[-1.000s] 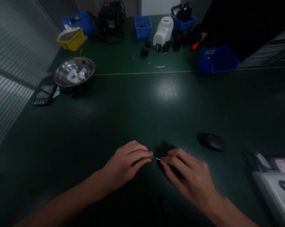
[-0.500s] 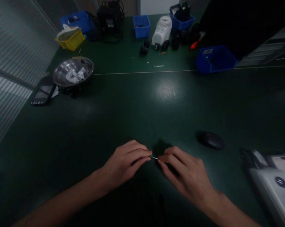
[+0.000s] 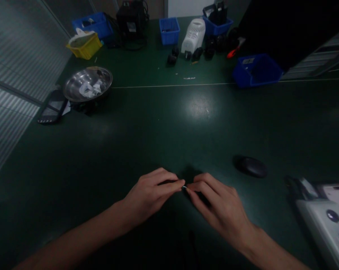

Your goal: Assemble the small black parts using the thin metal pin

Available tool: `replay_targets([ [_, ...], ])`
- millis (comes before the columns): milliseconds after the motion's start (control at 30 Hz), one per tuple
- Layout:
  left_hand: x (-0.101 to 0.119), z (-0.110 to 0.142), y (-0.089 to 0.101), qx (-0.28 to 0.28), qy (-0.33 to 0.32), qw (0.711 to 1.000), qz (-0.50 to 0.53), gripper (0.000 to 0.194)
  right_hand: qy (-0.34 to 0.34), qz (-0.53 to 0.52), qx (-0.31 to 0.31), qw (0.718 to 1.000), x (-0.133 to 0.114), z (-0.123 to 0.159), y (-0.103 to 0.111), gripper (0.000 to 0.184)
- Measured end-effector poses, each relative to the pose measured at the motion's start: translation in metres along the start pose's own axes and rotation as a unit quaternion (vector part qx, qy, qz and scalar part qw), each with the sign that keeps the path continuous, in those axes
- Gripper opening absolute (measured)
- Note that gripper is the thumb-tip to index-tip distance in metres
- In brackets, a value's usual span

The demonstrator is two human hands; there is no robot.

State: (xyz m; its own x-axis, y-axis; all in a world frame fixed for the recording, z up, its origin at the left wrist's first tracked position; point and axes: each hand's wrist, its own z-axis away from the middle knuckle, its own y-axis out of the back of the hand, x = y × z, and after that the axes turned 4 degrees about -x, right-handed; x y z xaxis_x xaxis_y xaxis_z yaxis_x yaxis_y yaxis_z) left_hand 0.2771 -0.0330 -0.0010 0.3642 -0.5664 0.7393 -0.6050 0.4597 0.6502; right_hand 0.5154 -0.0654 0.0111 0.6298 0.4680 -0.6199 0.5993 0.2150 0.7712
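Just above the dark green table, my left hand (image 3: 155, 189) and my right hand (image 3: 218, 202) meet fingertip to fingertip. A thin, pale, pin-like piece (image 3: 184, 186) bridges the small gap between them. My right thumb and fingers pinch its right end. The fingers of my left hand are pressed together at its other end and cover whatever they hold. The piece is too small to name more closely. A black computer mouse (image 3: 251, 167) lies to the right of my right hand.
A steel bowl (image 3: 70, 88) with white scraps stands left, beside a dark flat device (image 3: 52, 107). Along the back are a yellow bin (image 3: 87, 48), a blue bin (image 3: 169, 36) and a white vented housing (image 3: 192, 37). Another blue bin (image 3: 256, 77) and a white box (image 3: 324, 217) are at right.
My left fingertips have shifted slightly right, toward my right hand. Less of the pale piece shows, and the small green part seen at my left fingertips is now covered.
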Motion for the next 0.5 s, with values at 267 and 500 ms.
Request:
replay_targets([
  [267, 0.0, -0.001, -0.001, 0.004, -0.003, 1.0, 0.017, 0.034, -0.008, -0.023, 0.013, 1.0, 0.0, 0.001, -0.001, 0.015],
  [500, 0.01, -0.007, 0.004, -0.049, 0.035, 0.998, -0.036, 0.044, -0.004, 0.068, 0.053, 0.996, 0.007, 0.002, 0.002, 0.014],
])
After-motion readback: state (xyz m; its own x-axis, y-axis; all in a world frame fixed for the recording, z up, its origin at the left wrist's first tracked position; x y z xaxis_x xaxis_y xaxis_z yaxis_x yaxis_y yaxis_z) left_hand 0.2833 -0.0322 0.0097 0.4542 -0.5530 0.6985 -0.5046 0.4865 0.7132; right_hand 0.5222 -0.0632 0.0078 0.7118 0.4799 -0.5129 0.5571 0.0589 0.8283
